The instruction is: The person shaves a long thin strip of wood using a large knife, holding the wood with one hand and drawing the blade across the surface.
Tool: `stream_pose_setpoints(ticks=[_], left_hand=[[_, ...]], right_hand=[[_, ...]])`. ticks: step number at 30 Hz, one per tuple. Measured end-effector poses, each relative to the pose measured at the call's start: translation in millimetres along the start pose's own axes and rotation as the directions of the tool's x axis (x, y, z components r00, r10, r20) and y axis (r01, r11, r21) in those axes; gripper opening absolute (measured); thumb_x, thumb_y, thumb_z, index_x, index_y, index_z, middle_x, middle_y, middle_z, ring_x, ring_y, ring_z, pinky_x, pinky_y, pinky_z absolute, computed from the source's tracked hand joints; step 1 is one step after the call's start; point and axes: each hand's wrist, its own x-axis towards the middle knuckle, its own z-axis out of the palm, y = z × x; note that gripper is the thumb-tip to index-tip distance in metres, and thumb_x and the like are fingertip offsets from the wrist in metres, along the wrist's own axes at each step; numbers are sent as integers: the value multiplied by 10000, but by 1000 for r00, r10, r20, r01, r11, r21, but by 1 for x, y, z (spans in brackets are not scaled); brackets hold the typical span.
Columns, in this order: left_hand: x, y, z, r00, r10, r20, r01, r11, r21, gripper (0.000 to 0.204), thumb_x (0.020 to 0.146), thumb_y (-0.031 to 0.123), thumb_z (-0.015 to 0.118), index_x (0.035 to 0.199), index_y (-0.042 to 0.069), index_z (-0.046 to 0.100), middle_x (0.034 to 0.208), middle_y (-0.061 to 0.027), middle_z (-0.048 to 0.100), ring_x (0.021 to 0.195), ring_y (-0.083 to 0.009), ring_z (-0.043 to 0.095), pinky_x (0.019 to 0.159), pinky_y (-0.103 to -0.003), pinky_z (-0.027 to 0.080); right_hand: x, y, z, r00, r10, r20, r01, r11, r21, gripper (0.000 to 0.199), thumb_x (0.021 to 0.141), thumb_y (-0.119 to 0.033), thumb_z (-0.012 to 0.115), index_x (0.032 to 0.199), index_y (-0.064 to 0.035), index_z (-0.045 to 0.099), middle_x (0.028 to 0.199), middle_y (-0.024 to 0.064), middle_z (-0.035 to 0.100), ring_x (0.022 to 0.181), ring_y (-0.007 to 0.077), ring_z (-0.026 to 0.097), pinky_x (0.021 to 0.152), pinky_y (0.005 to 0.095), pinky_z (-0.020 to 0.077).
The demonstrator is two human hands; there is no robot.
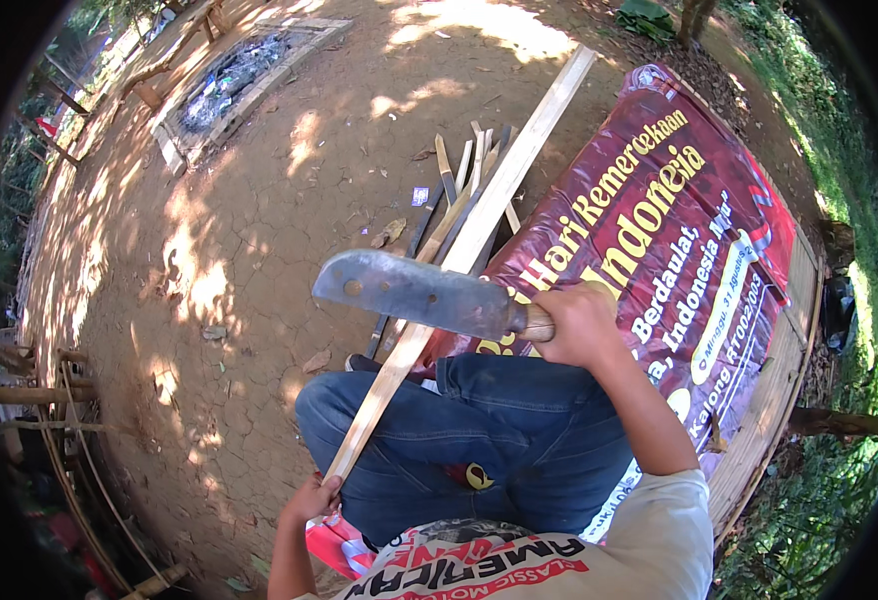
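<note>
Wooden strip, near end pinched in left fingers, machete, handle inside curled right fingers

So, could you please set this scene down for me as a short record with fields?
Right hand: grips the machete by its wooden handle
Left hand: holds the near end of the long wooden strip
Blade position: crosses over the strip in this view; contact cannot be told
Nearby pieces: several thinner strips beyond the knees, partly behind the long one
Right side: dark red printed banner
Ground: brown, cracked earth, sunlit patches
Upper left: framed bed of ash
</note>
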Motion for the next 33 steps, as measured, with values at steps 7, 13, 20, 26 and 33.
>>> stream_pose_setpoints(ticks=[7, 13, 20, 26, 33], left_hand=[[-11, 16, 7, 998, -15, -61, 17, 1000, 24, 516, 942, 469, 515, 639, 52, 487, 490, -33, 476, 418, -120, 457, 389, -273, 354], [8, -10, 6, 999, 29, -39, -31, 998, -47, 505, 936, 447, 542, 623, 53, 500, 498, -20, 480, 427, -114, 463, 406, -275, 380], [-3, 7, 9, 999, -4, -39, 4, 1000, 9, 548, 935, 448, 553, 565, 44, 537, 516, -27, 516, 447, -119, 485, 442, -284, 411], [-10, 2, 7, 999, -21, -29, 20, 1000, -12, 541, 938, 466, 527, 590, 52, 510, 531, -34, 527, 449, -118, 516, 411, -267, 398], [-6, 15, 11, 1000, -19, -20, 18, 999, -31, 550, 920, 502, 556, 593, 61, 524, 554, -20, 529, 467, -113, 494, 456, -262, 416]], right_hand=[[-4, 63, 4, 934, 345, -89, -352, 932, -89, 226, 640, -203, 711, 779, -58, 608, 648, 147, 620, 630, 343, 627, 608, 440, 493], [-186, 166, 2, 711, 703, -27, -668, 686, 288, 241, 662, -93, 640, 873, 18, 606, 689, 114, 610, 637, 231, 598, 622, 377, 471], [-350, 173, 46, 404, 899, 171, -911, 378, 166, 470, 736, -233, 713, 1099, 39, 586, 949, 205, 661, 872, 338, 641, 785, 413, 483], [-319, 201, 73, 617, 769, 167, -787, 609, 102, 610, 789, -276, 663, 1266, 69, 505, 1175, 243, 602, 1108, 368, 575, 965, 383, 425], [-352, 232, 85, 626, 707, 329, -750, 661, 9, 461, 803, -255, 631, 1155, 40, 591, 1081, 227, 648, 1016, 362, 623, 871, 387, 478]])
